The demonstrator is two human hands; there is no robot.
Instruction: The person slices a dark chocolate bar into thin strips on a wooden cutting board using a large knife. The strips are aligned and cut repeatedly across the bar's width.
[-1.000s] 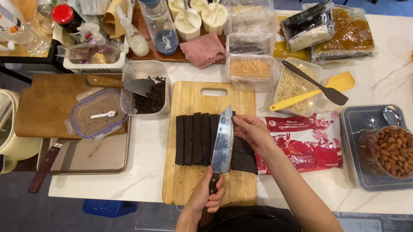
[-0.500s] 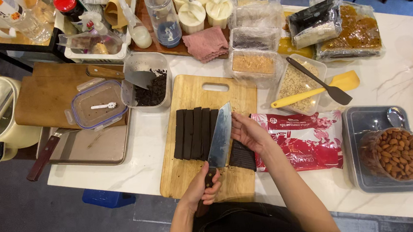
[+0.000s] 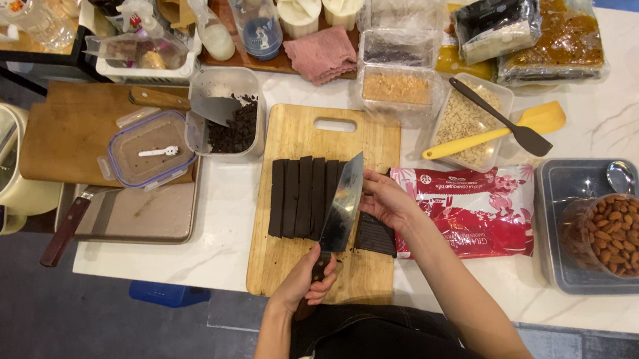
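A wooden cutting board lies on the white counter with a dark chocolate slab on it, cut into several long strips. My left hand grips the dark handle of a big cleaver, whose blade stands across the right part of the slab. My right hand rests on the spine of the blade near its tip, fingers pressing on it. An uncut piece of chocolate lies under and to the right of the blade.
A red bag lies right of the board. A bowl of almonds sits in a grey tray. A tub of chopped chocolate with a scraper stands at the board's left, with a lidded tub, another wooden board and several tubs behind.
The view has shifted slightly. The cleaver and both hands stay at the right part of the slab, with the blade pressed a little lower.
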